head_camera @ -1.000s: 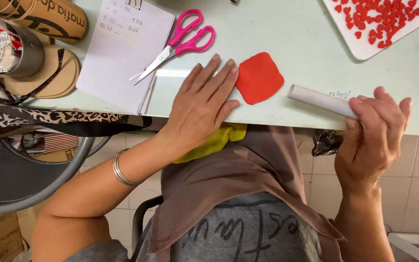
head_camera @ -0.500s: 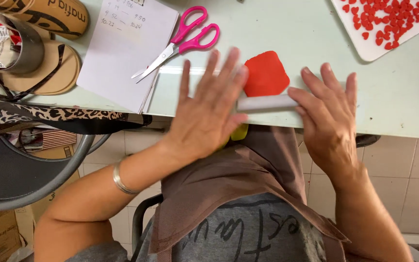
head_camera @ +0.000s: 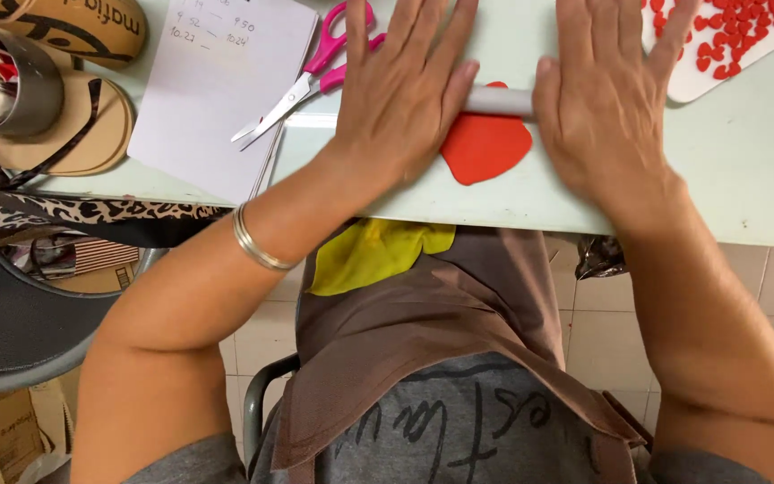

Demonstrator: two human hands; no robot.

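- Head view looks straight down on both hands laid palm-down over a grey roller [head_camera: 500,100], which lies left to right across a flat red clay sheet [head_camera: 485,143] near the worktop's [head_camera: 745,170] near edge.
- Left hand [head_camera: 405,85] covers the roller's left end, fingers [head_camera: 445,36] stretched out flat and slightly apart, not curled around it; flat palms let the roller turn freely beneath them.
- Right hand [head_camera: 606,99] mirrors this on the right end, fingers straight and spread, so the pressure falls evenly on both sides of the clay.
- Only the short middle stretch of the roller shows between the two hands, resting on the far part of the red sheet.
- Pink-handled scissors [head_camera: 311,76] lie just left of the left hand, blades pointing left and near, within easy reach.
- White paper sheets [head_camera: 217,99] with handwriting sit further left, and sandals [head_camera: 55,108] lie at the far left edge.
- White tray [head_camera: 687,85] of small red heart shapes [head_camera: 736,45] sits at the far right, kept apart from the rolling spot.
- Silver bangle [head_camera: 257,244] rings the left wrist.
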